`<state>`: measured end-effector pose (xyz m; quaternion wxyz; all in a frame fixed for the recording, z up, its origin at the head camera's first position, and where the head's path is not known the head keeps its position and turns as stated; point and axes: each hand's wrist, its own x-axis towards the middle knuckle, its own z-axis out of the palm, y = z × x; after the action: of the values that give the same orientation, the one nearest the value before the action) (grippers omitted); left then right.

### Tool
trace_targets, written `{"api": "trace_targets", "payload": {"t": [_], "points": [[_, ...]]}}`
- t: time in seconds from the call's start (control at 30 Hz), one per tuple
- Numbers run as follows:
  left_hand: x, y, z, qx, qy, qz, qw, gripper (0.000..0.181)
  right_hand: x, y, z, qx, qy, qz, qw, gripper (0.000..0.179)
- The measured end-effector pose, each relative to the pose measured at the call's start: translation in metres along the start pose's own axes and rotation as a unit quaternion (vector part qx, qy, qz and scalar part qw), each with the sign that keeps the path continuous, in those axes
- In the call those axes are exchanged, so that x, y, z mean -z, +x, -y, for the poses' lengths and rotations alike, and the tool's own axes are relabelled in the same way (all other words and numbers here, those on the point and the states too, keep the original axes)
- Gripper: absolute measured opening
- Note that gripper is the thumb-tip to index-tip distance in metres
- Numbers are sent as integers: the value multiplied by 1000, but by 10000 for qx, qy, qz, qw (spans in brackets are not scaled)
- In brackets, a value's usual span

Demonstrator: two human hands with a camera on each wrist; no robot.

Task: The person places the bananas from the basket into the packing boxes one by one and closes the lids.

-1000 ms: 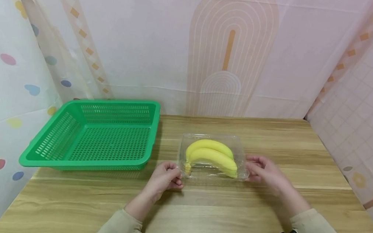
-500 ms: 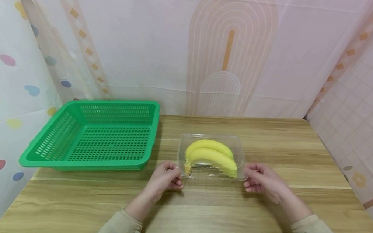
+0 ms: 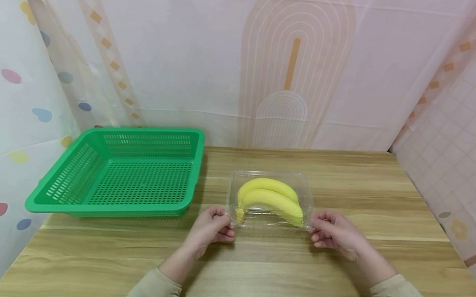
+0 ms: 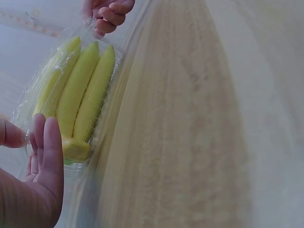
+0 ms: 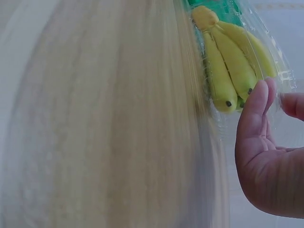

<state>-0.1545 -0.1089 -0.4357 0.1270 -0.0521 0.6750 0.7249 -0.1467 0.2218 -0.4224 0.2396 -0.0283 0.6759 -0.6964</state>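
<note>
A clear plastic clamshell box (image 3: 305, 192) sits on the wooden table, its lid down over a bunch of yellow bananas (image 3: 269, 198). The stem end of the bunch (image 4: 76, 149) points toward my left side. My left hand (image 3: 209, 231) pinches the box's near left corner between thumb and fingers. At the near right corner, my right hand (image 3: 336, 235) pinches the rim in the same way. In the right wrist view, the thumb (image 5: 293, 104) and fingers of that hand meet at the box's edge, beside the dark banana tips.
A green plastic basket (image 3: 109, 212) with slotted walls stands on the left of the table (image 3: 269, 278), near the back. Printed curtains (image 3: 178, 53) hang behind the table and along both sides.
My right hand has slid from the box's right side toward me, to the near right corner. My left hand, the box and the basket stay where they were.
</note>
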Motion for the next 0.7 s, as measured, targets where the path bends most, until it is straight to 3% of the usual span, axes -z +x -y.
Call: {"api": "trace_targets", "payload": {"t": [0.7], "points": [[3,1,-1,97,-83,90,9999,14,-6,4,-2,72,-17,-363,9993,8]]}}
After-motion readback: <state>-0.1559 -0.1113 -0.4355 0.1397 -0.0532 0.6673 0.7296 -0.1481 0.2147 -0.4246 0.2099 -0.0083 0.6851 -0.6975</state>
